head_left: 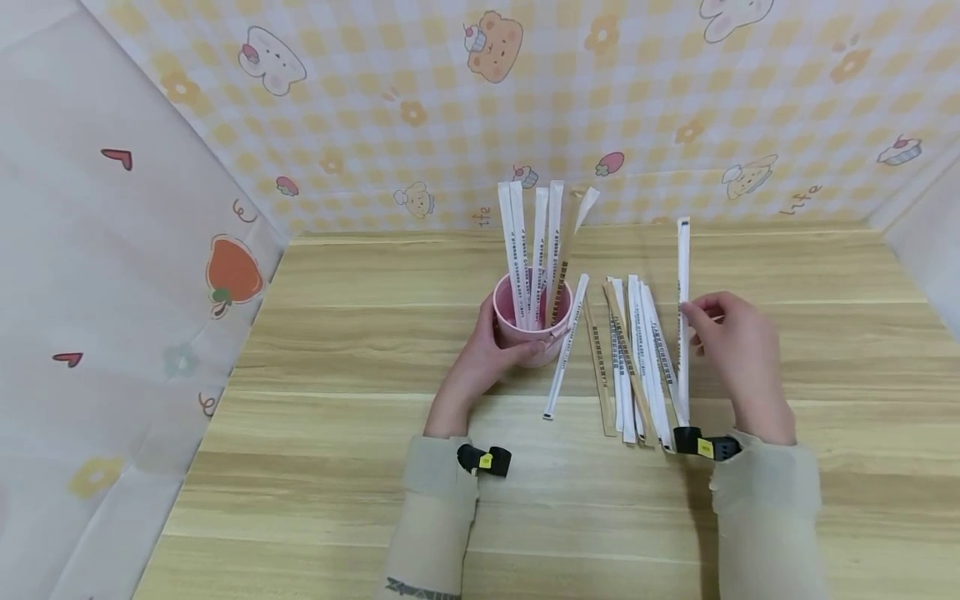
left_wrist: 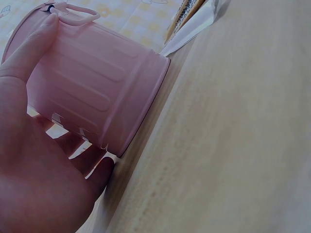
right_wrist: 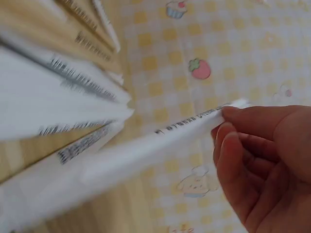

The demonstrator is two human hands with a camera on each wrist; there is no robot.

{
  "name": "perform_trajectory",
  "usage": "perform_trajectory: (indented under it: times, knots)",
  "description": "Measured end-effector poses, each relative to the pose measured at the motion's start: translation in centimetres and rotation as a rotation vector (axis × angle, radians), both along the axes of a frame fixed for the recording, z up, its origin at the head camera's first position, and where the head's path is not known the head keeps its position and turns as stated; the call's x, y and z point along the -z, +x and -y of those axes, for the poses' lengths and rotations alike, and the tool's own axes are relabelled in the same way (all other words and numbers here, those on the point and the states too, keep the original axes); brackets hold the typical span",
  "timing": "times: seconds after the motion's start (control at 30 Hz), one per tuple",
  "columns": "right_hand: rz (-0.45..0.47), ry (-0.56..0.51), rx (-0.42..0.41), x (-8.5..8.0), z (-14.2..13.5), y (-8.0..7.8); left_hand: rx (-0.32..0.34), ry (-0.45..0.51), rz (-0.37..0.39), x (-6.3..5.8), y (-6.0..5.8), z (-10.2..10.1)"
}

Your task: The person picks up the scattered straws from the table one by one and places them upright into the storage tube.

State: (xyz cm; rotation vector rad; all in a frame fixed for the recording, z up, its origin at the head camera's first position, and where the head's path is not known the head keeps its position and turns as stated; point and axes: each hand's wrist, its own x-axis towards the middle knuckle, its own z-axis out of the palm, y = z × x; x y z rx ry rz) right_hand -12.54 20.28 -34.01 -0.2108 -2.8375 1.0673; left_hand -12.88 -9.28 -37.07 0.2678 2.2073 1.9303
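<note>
My left hand grips a small pink pail standing on the table, thumb near its rim and fingers around the side. A thin pink handle shows by the thumb in the left wrist view. Several paper-wrapped straws, white and brown, stand upright in the pail. With thumb and fingertips, my right hand pinches a white paper-wrapped straw near its middle. Just left of that hand lies a loose row of white and brown wrapped straws.
One white wrapped straw lies slanted close beside the pail, with a brown one to its right. The wooden table meets a yellow-checked backdrop behind the pail. A white patterned sheet rises at the left.
</note>
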Motion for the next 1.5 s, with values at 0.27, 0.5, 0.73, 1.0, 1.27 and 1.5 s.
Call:
perform_trajectory:
  times: [0.27,0.5,0.73,1.0,1.27,1.5]
  knots:
    - [-0.223,-0.047,0.018,-2.1,3.1,-0.1,-0.009,-0.010,0.002,-0.1,-0.2,0.3]
    - [-0.453,-0.176,0.021,-3.9,5.0,0.0,-0.005,-0.008,-0.003,0.0,-0.3,0.2]
    - [-0.598,-0.305,0.028,-5.7,6.9,0.8,-0.003,-0.012,0.001,0.0,-0.2,0.0]
    - [-0.724,-0.447,0.040,-6.7,8.4,1.4,-0.006,-0.007,-0.003,-0.1,-0.1,0.2]
    - [-0.784,-0.507,0.025,-7.1,9.6,1.6,0.004,-0.027,-0.005,0.0,0.1,0.4]
    - [-0.801,-0.533,0.020,-6.9,9.8,1.3,-0.002,-0.014,-0.008,0.1,0.0,0.3]
